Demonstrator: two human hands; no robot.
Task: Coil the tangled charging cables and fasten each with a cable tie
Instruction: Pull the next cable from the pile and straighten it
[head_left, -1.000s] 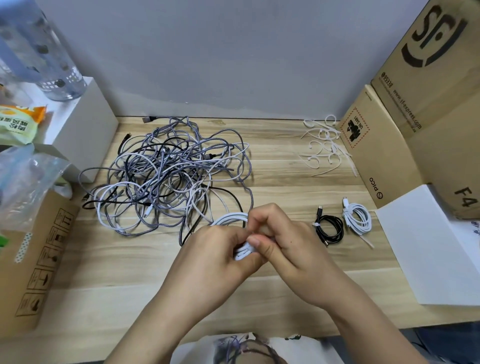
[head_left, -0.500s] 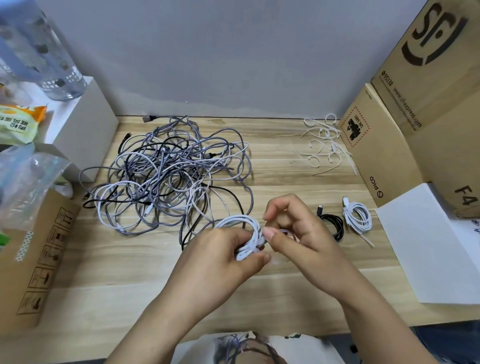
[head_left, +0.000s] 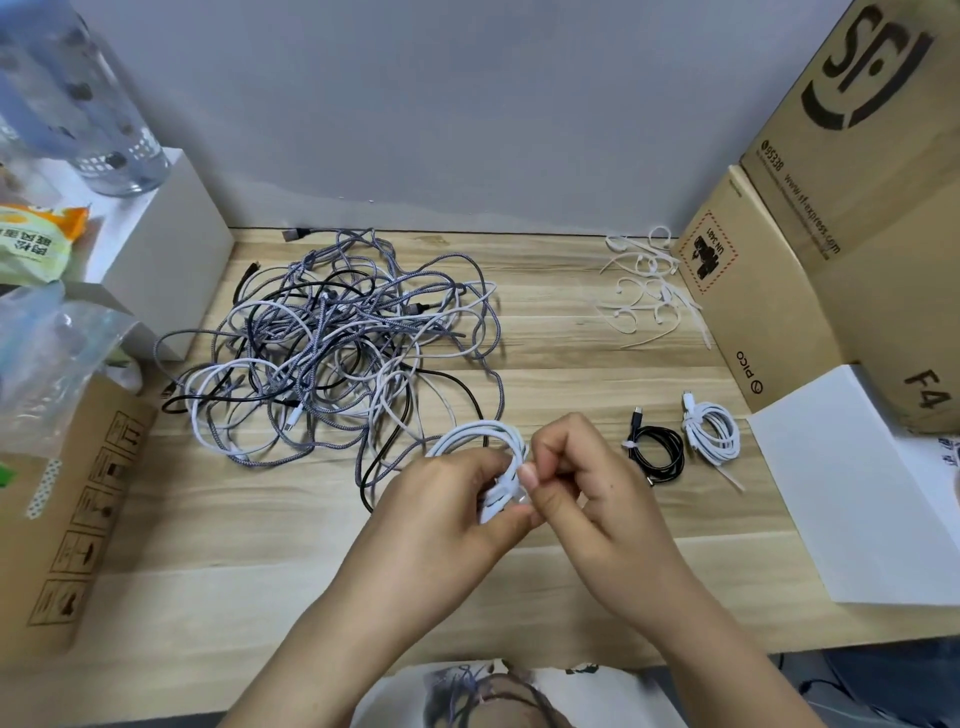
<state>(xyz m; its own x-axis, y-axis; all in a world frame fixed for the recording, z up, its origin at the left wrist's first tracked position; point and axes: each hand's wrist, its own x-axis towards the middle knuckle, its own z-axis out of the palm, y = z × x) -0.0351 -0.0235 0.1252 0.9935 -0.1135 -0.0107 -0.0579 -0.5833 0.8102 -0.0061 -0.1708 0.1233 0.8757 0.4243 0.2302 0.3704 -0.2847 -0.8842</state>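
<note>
A coiled white cable (head_left: 480, 441) sits in my left hand (head_left: 447, 499), whose fingers are curled round its lower side. My right hand (head_left: 582, 483) meets it from the right and pinches at the coil's edge with thumb and fingertips; what it pinches is hidden. A big tangle of grey, white and black cables (head_left: 332, 343) lies on the wooden table (head_left: 545, 364) behind my left hand. A tied black coil (head_left: 657, 449) and a tied white coil (head_left: 714, 431) lie to the right. Loose white cable ties (head_left: 649, 291) are piled at the back right.
Cardboard boxes (head_left: 831, 234) stand along the right side, with a white sheet (head_left: 852, 483) in front of them. A cardboard box (head_left: 67, 519), a plastic bag (head_left: 47, 353) and a white box (head_left: 166, 260) line the left edge.
My right hand has moved back in against the coil after lifting slightly away. The coil stays in my left hand, now turned a little more upright.
</note>
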